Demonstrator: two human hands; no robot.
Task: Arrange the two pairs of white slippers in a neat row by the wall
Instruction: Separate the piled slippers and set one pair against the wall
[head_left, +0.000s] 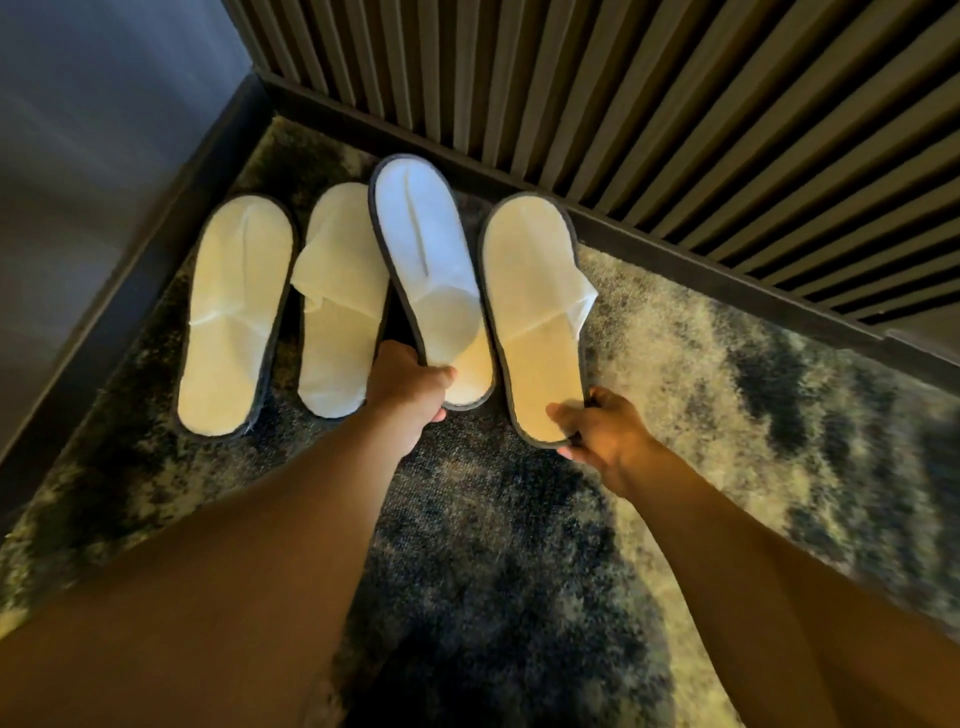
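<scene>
Several white slippers with dark edging lie side by side on the carpet, toes toward the slatted wall (675, 130). The far-left slipper (234, 317) and the second slipper (337, 306) rest flat with no hand on them. My left hand (410, 395) grips the heel of the third slipper (426, 270), whose toe reaches closest to the wall. My right hand (602, 431) pinches the heel of the fourth slipper (530, 296), the rightmost one. The third slipper overlaps the second slightly.
A dark baseboard (701, 270) runs along the slatted wall. A second wall (78, 156) with its own dark skirting closes the corner on the left. Mottled dark and pale carpet (727, 415) stretches to the right and toward me.
</scene>
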